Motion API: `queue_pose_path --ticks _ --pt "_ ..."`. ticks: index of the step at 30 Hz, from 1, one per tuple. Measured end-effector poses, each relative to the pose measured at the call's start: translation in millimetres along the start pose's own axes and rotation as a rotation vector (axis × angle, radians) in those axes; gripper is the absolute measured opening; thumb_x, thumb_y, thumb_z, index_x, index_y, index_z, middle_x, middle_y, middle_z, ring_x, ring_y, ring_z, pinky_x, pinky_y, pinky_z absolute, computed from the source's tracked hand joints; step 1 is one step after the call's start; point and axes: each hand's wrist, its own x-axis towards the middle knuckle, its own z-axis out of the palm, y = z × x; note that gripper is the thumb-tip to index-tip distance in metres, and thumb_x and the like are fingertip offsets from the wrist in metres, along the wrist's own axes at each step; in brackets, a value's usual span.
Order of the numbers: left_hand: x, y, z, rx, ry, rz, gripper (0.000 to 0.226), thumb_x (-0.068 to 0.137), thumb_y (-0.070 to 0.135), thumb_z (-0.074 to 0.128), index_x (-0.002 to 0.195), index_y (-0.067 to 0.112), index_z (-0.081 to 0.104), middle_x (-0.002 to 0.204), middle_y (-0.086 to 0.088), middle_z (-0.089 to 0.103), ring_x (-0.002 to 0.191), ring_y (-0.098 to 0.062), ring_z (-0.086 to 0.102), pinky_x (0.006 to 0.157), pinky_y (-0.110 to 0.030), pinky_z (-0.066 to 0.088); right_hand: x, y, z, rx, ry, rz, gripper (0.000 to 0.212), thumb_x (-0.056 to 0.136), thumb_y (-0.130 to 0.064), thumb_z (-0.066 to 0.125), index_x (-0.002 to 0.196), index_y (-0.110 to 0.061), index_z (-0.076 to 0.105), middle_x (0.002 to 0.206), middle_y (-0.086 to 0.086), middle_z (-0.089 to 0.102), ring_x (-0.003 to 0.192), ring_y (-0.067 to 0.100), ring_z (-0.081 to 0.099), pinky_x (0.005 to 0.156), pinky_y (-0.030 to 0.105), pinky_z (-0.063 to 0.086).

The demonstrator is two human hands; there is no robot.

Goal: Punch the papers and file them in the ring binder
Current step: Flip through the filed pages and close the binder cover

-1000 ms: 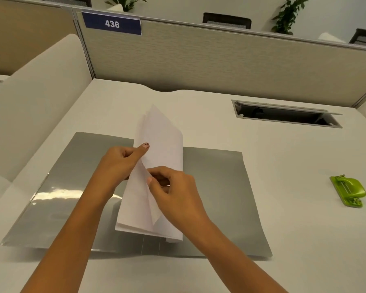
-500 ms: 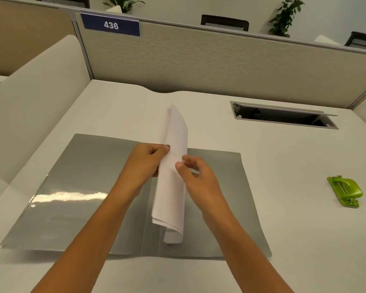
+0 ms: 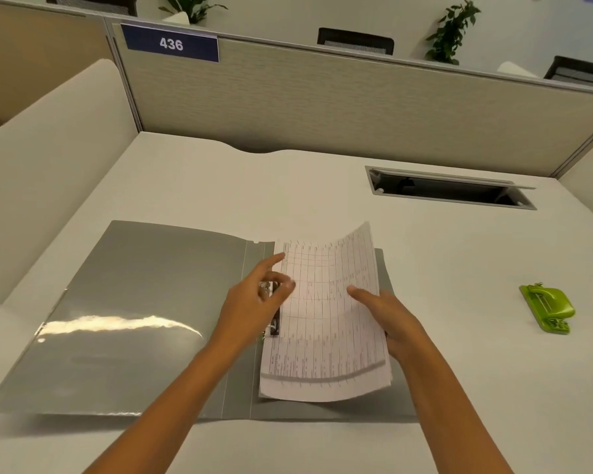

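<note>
A grey ring binder [image 3: 144,313] lies open flat on the desk. Its metal ring mechanism [image 3: 274,323] shows along the spine. A stack of printed table sheets [image 3: 326,336] lies on the binder's right half, left edge at the rings, its far right corner curling up. My left hand [image 3: 254,302] is over the rings with fingers spread, fingertips at the sheets' left edge. My right hand [image 3: 387,316] rests flat on the sheets' right edge, fingers apart. A green hole punch [image 3: 546,309] sits apart at the right.
Beige partition walls [image 3: 322,107] enclose the desk at the back and left. A cable slot [image 3: 449,188] is cut into the desk at the back right. Bare desk surface [image 3: 476,388] lies right of the binder and in front of it.
The sheets, held folded upright over the spine before, have swung down to the right and now lie printed side up on the binder's right half. Both hands have let go and spread.
</note>
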Motion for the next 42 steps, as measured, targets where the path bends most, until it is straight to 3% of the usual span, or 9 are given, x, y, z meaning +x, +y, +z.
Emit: queue_pose_path --ticks 2,5,9,13,17,27,33,39,42 --pt "-4.6 -19.5 -6.4 0.15 -0.084 0.075 0.072 0.078 0.05 0.067 0.139 0.048 0.029 0.117 0.021 0.054 0.092 -0.002 0.051 0.081 -0.019 0.045 4.8 9.2 -11.7 -0.032 -0.002 0.037 0.036 0.092 -0.036 0.055 0.124 -0.019 0.053 0.112 0.01 0.067 0.099 0.032 0.065 0.086 0.051 0.053" --pt "-6.1 -50.0 -15.3 0.389 -0.223 0.091 0.104 0.063 0.066 0.07 0.147 0.042 0.013 0.151 0.012 0.024 0.135 -0.015 0.027 0.11 -0.042 0.026 12.4 21.0 -27.1 -0.08 0.012 0.057 0.03 0.092 -0.034 0.055 0.116 -0.016 0.057 0.105 0.009 0.07 0.095 0.03 0.067 0.087 0.051 0.053" --pt "0.3 -70.5 -21.3 0.438 -0.336 0.062 0.127 0.049 0.084 0.06 0.149 0.035 -0.001 0.159 0.011 0.003 0.144 -0.017 0.009 0.116 -0.045 0.014 22.3 31.0 -35.9 -0.182 0.063 0.075 0.025 0.09 -0.031 0.059 0.108 -0.014 0.06 0.098 0.007 0.071 0.088 0.028 0.069 0.083 0.048 0.055" --pt "13.7 -68.3 -17.7 0.416 -0.39 0.043 0.112 0.065 0.053 0.078 0.149 0.034 0.005 0.158 0.006 0.015 0.142 -0.018 0.018 0.115 -0.041 0.014 31.0 35.6 -38.4 -0.217 0.116 0.075 0.026 0.088 -0.028 0.062 0.107 -0.01 0.062 0.099 0.008 0.071 0.083 0.026 0.069 0.07 0.038 0.057" --pt "22.5 -71.1 -16.4 0.398 -0.372 0.055 0.1 0.067 0.048 0.079 0.144 0.037 0.017 0.151 0.007 0.03 0.137 -0.015 0.03 0.114 -0.039 0.018 35.2 39.1 -41.2 -0.261 0.175 0.05 0.017 0.089 -0.025 0.062 0.098 -0.011 0.06 0.096 0.005 0.068 0.072 0.019 0.066 0.055 0.026 0.051" --pt "20.0 -81.8 -17.0 0.308 -0.331 0.021 0.094 0.064 0.049 0.081 0.139 0.039 0.025 0.145 0.01 0.037 0.128 -0.008 0.037 0.113 -0.038 0.03 36.5 46.6 -40.2 -0.315 0.369 0.002 0.018 0.083 -0.025 0.07 0.091 -0.011 0.064 0.099 0.01 0.072 0.077 0.024 0.067 0.076 0.037 0.055" --pt "15.5 -76.0 -16.6 0.302 -0.33 0.037 0.093 0.068 0.044 0.08 0.139 0.043 0.019 0.149 0.009 0.033 0.132 -0.009 0.033 0.113 -0.038 0.027 12.7 40.7 1.9 -0.598 0.581 -0.241 0.074 0.078 -0.017 0.075 0.138 -0.01 0.032 0.14 0.013 0.036 0.128 0.028 0.038 0.103 0.034 0.038" --pt "15.8 -75.9 -13.8 0.229 -0.351 -0.051 0.111 0.053 0.076 0.065 0.146 0.041 0.015 0.154 0.006 0.027 0.14 -0.018 0.028 0.115 -0.047 0.025 14.2 66.5 76.6 -0.674 0.243 -0.539 0.062 0.097 -0.041 0.039 0.15 -0.023 0.011 0.159 -0.007 0.003 0.146 0.01 -0.004 0.114 0.024 0.0" --pt "8.8 -78.9 -4.4 0.155 -0.205 -0.077 0.095 0.065 0.072 0.058 0.146 0.039 0.021 0.151 0.009 0.034 0.138 -0.016 0.032 0.114 -0.046 0.029 30.3 76.4 90.4 -0.786 0.197 -0.601 0.061 0.098 -0.044 0.026 0.151 -0.023 0.005 0.159 -0.008 -0.003 0.145 0.008 -0.011 0.12 0.03 -0.005"
